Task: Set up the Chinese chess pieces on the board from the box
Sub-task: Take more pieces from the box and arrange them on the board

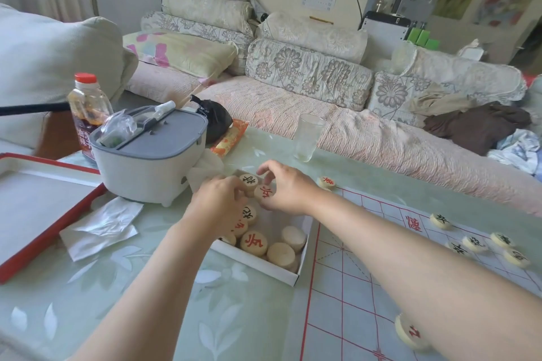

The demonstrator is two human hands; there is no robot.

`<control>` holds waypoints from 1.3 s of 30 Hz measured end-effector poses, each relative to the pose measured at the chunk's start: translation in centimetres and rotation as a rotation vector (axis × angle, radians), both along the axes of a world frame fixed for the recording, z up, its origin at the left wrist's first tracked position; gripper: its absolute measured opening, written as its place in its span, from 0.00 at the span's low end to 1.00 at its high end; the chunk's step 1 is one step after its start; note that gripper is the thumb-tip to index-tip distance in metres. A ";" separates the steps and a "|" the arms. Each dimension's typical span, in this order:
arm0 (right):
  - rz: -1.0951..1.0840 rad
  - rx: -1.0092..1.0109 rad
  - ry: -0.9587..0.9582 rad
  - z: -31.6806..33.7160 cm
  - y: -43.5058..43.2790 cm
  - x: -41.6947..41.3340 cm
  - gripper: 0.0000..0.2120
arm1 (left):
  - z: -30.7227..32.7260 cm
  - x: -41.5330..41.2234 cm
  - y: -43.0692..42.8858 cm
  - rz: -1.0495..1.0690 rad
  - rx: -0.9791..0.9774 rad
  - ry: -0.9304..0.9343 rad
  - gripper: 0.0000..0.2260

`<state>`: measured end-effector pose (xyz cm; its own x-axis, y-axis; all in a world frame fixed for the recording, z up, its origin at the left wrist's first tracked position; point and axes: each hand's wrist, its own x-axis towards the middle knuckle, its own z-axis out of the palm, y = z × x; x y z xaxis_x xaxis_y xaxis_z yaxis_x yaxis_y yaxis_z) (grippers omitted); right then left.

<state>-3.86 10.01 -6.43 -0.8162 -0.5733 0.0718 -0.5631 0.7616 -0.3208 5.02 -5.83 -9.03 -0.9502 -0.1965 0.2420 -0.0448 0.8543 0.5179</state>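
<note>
Here, at the far left, a red-rimmed tray [44, 214] lies on the pale green table [140, 302], with a crumpled sheet of paper [102, 226] just beside its near edge. Behind them a red-capped bottle [88, 108] stands against a white container with a grey lid [149, 155]. The left hand [217, 202] reaches over the far end of the white box [264, 267], which sits on the table, touching the left edge of the board [366, 287]. Its fingers are curled in against the side of a black-lettered piece [248, 182] held above that end of the box. Below the hand, more pieces lie in the box: a large red-lettered disc [254, 243] faces up, and two blank-faced discs [281, 253] sit to its right. The right hand [284, 190] meets the left over the same spot. Its forefinger arches high and its thumb is tucked under, pinching a red-lettered piece [264, 193] that touches the black-lettered one. A clear glass [308, 138] stands farther back near the table's edge. A lone red piece [326, 182] rests at the board's far corner. Toward the right side of the board, five black-lettered pieces [474, 243] lie close together on the red grid. Another red piece [409, 331] shows at the near right, partly hidden by the right forearm.
</note>
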 end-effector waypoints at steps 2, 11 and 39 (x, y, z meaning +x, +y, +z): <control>0.025 -0.091 -0.010 0.9 0.1 1.3 0.26 | 0.4 -0.3 0.8 0.007 0.155 0.022 0.14; 0.080 -0.254 -0.088 1.5 0.9 5.2 0.18 | 1.0 0.8 1.0 0.083 0.418 0.006 0.09; -0.276 -0.222 -0.029 1.8 13.4 7.7 0.12 | 3.4 3.1 8.9 -0.012 0.312 0.033 0.11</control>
